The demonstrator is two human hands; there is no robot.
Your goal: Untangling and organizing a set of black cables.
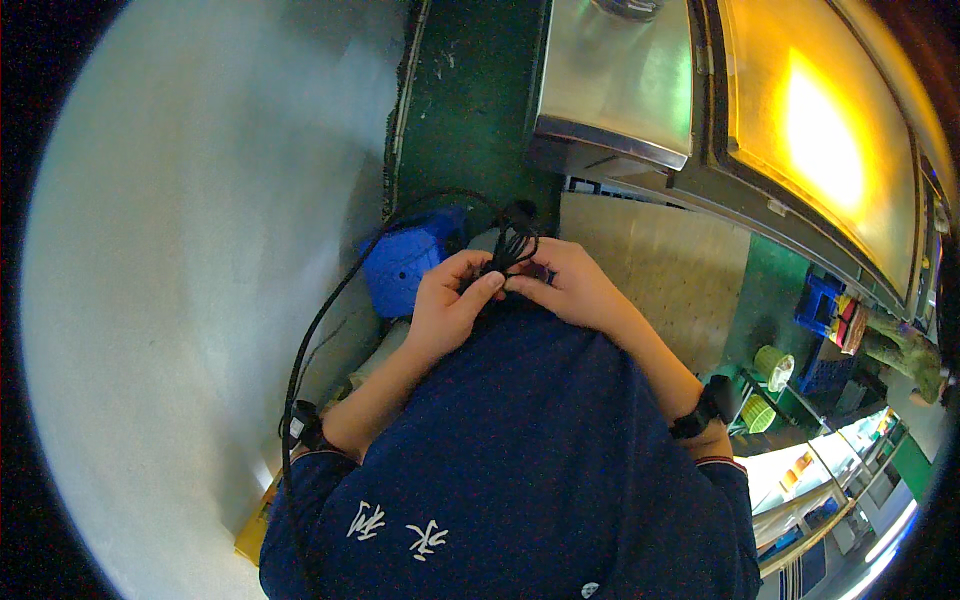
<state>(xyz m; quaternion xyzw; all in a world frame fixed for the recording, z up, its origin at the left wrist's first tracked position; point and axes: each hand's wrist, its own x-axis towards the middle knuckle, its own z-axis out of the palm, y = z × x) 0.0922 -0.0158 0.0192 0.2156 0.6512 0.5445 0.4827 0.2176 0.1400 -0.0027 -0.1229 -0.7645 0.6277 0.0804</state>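
Note:
A gathered bundle of thin black cable [514,243] stands up between my two hands in front of my dark blue shirt. My left hand [447,305] pinches its lower end between thumb and fingers. From the other side my right hand [572,284] grips it too, thumb and forefinger close to my left thumb. A longer run of black cable arcs away behind my left hand and drops past my left forearm. A dark part, perhaps a plug, shows at the top of the bundle, but its kind is unclear. The fingertips partly hide the bundle's lower end.
A pale wall [200,270] rises close on my left, with a blue container [398,270] beside it. Ahead and right stands a metal cabinet [615,90] next to a brightly lit panel [810,130]. Green baskets [774,368] and blue crates [820,303] sit far right.

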